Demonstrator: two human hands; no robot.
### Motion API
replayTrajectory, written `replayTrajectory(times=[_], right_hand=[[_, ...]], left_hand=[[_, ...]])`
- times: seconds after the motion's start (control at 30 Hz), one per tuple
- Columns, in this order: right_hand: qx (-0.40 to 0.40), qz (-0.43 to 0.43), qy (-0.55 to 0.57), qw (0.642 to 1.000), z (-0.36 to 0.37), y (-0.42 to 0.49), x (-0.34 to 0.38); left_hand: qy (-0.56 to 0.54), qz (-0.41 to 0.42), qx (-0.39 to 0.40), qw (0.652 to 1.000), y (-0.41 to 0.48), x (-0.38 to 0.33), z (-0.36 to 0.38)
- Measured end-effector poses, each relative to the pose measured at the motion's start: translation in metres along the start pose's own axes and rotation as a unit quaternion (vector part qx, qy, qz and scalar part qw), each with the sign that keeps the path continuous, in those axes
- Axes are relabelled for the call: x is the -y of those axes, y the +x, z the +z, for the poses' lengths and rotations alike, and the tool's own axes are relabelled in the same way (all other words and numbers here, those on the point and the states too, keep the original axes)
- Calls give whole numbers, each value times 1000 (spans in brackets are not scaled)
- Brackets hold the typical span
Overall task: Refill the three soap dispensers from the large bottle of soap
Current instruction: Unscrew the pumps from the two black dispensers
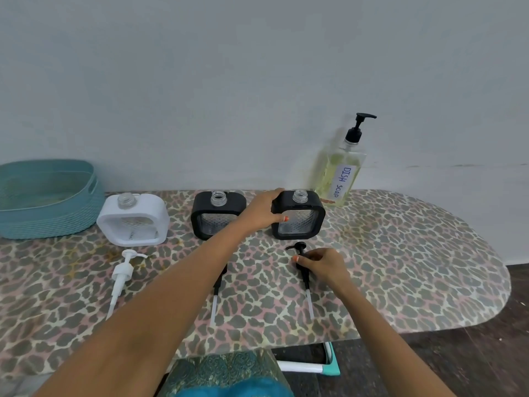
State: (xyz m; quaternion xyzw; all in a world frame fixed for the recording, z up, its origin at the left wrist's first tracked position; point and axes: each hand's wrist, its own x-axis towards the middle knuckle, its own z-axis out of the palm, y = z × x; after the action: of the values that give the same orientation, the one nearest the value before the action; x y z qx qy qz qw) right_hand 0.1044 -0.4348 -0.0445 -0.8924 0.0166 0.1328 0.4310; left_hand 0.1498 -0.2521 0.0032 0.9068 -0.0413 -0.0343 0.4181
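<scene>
Three square dispensers stand uncapped in a row on the leopard-print board (400,253): a white one (134,219), a black one (216,214) and a second black one (299,214). My left hand (262,210) grips the left side of the right black dispenser. My right hand (322,263) pinches a black pump (300,255) lying in front of that dispenser. A white pump (121,275) lies before the white dispenser. Another black pump (216,293) lies partly hidden under my left forearm. The large "DISH SOAP" bottle (339,170) of yellow liquid stands against the wall, pump on.
A teal woven basket (48,199) sits at the board's back left corner. The board's rounded end lies to the right, with dark floor beyond. A white and teal frame (315,368) shows under the front edge.
</scene>
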Motion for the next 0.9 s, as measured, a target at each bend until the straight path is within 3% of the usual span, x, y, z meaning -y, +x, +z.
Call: replayTrajectory(times=[0.33, 0.67, 0.9], right_hand=[[-71, -52, 25, 996, -35, -5, 12], [-210, -120, 71, 968, -109, 51, 37], [-188, -102, 77, 974, -129, 129, 23]], left_hand=[[37, 24, -14, 999, -10, -24, -16], [-32, 45, -117, 992, 32, -64, -12], [-49, 21, -76, 996, 97, -81, 13]])
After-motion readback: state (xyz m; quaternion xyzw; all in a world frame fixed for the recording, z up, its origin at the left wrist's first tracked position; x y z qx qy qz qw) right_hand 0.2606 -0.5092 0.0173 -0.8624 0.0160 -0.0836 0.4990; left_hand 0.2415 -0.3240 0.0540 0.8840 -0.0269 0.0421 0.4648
